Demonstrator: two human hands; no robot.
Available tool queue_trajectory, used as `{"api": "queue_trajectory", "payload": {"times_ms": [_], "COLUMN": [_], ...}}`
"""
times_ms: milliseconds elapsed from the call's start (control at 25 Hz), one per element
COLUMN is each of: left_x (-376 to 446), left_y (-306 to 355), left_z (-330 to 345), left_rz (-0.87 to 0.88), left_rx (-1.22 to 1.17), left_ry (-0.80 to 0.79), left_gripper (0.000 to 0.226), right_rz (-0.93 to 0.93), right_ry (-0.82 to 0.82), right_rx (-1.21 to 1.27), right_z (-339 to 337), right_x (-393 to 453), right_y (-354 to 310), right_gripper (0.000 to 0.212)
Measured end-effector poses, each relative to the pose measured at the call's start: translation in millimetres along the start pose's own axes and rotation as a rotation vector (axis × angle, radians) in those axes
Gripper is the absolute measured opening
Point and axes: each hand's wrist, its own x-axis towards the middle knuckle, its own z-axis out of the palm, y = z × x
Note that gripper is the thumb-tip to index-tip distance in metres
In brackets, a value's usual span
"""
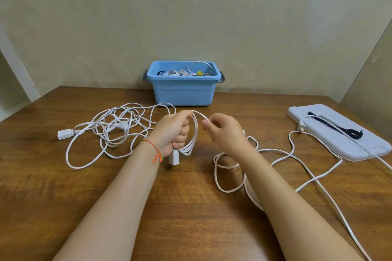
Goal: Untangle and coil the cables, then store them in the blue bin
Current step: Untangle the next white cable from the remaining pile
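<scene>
My left hand (175, 131) grips several loops of a white extension cable (194, 133) above the table; its white socket end (174, 157) hangs below the fist. My right hand (222, 131) pinches the same cable just right of the loops. The rest of this cable (297, 167) trails loosely over the table to the right, and its plug (300, 126) lies on the bin lid. A second white cable (118, 129) lies tangled at the left, with its socket (63, 134) at the far left. The blue bin (183, 89) stands at the back by the wall and holds coiled cables.
The pale bin lid (339, 133) lies at the right of the wooden table (191, 207), with a dark strap (347, 130) on it. A wall rises directly behind the bin. The table's left edge runs diagonally at the far left.
</scene>
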Motion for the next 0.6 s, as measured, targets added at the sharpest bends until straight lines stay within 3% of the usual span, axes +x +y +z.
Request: {"api": "queue_trajectory", "payload": {"times_ms": [120,240,320,440,600], "left_x": [-0.9,-0.6,3.8,14.1,19.9], "left_y": [0.9,-0.2,0.2,-0.7,-5.7], "left_z": [-8.3,-11.8,-19.2,-34.6,-32.1], "left_rz": [-0.062,-0.087,-0.078,-0.076,-0.040], "left_rx": [-0.041,-0.302,-0.535,-0.839,-0.930], "left_ry": [-0.157,-0.290,-0.196,0.103,0.277], "left_gripper": [0.049,0.050,0.052,0.054,0.052], "right_rz": [0.017,0.054,0.063,0.066,0.151], "right_ry": [0.041,-0.046,-0.072,0.012,0.226], "right_rx": [0.100,0.106,0.072,-0.060,-0.232], "right_z": [-12.7,-15.5,-21.4,-44.5,-70.7], "right_x": [0.8,0.0,3.5,12.2,19.5], "right_y": [3.3,3.6,8.4,22.1,43.4], "right_gripper": [0.023,0.025,0.026,0.023,0.020]}}
